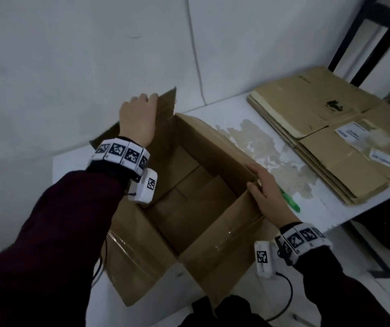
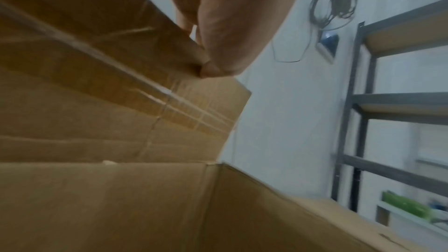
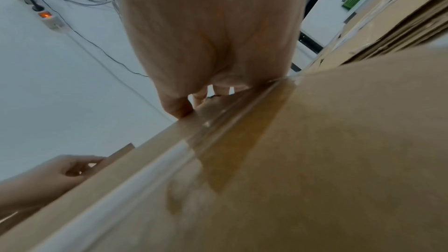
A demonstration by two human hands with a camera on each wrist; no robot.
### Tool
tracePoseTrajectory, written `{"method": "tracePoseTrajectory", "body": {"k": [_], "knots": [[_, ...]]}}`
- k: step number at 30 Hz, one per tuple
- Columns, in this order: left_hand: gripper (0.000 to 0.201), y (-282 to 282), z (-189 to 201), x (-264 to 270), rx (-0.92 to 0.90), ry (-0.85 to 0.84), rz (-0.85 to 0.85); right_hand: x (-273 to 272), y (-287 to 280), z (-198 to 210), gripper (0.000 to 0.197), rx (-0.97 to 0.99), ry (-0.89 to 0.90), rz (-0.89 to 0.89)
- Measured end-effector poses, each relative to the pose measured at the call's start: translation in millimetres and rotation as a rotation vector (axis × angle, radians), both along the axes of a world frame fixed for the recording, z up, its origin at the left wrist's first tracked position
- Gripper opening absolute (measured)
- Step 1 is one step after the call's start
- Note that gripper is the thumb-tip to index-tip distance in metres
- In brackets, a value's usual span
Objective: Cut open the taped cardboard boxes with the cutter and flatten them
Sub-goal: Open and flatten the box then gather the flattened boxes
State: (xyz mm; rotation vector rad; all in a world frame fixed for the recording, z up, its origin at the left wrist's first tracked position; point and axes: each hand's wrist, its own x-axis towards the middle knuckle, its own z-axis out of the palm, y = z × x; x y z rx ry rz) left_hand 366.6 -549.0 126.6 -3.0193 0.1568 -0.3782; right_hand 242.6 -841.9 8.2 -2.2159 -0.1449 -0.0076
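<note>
An open brown cardboard box (image 1: 213,147) stands on the white table (image 1: 224,107), its inside empty, with clear tape along its flaps. My left hand (image 1: 139,114) grips the raised far-left flap (image 1: 163,107); in the left wrist view the thumb (image 2: 218,35) pinches that flap (image 2: 121,64). My right hand (image 1: 267,192) holds the right flap at the box's corner, and in the right wrist view its thumb (image 3: 177,108) lies on the taped flap (image 3: 315,160) while the fingers reach past the edge. The green cutter (image 1: 292,201) lies on the table, partly hidden under my right hand.
A stack of flattened boxes (image 1: 330,138) lies at the back right of the table. A dark metal shelf rack (image 1: 378,31) stands behind it. The table top is peeled in patches (image 1: 260,142). A power strip and cables (image 3: 46,16) hang on the wall.
</note>
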Motion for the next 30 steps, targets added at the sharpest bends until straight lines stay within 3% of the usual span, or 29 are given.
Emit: {"method": "tracePoseTrajectory", "body": {"k": [4, 10, 14, 17, 20, 24, 27, 30], "knots": [[0.059, 29, -10, 45, 0.007, -0.085, 0.087, -2, 1, 2, 0.044, 0.032, -0.006, -0.023], [0.076, 23, -60, 58, -0.095, 0.127, 0.163, -2, 3, 4, 0.045, 0.051, 0.021, -0.055], [0.066, 2, -80, 57, -0.191, 0.412, 0.196, -2, 2, 2, 0.045, 0.078, 0.017, -0.057], [0.039, -6, -87, 54, -0.301, 0.373, 0.234, -1, 0, -1, 0.044, 0.081, 0.005, -0.038], [0.043, -16, -79, 48, -0.336, 0.363, 0.296, -1, -4, -3, 0.044, 0.109, 0.010, -0.014], [0.053, -63, -52, 10, -0.398, 0.412, 0.203, 1, -10, -2, 0.046, 0.140, 0.029, -0.005], [0.058, -116, -38, -43, -0.476, 0.671, 0.061, 2, -15, 0, 0.047, 0.205, 0.078, 0.040], [0.057, -164, -45, -91, -0.405, 0.842, -0.007, 1, -29, -1, 0.045, 0.196, 0.133, 0.177]]}}
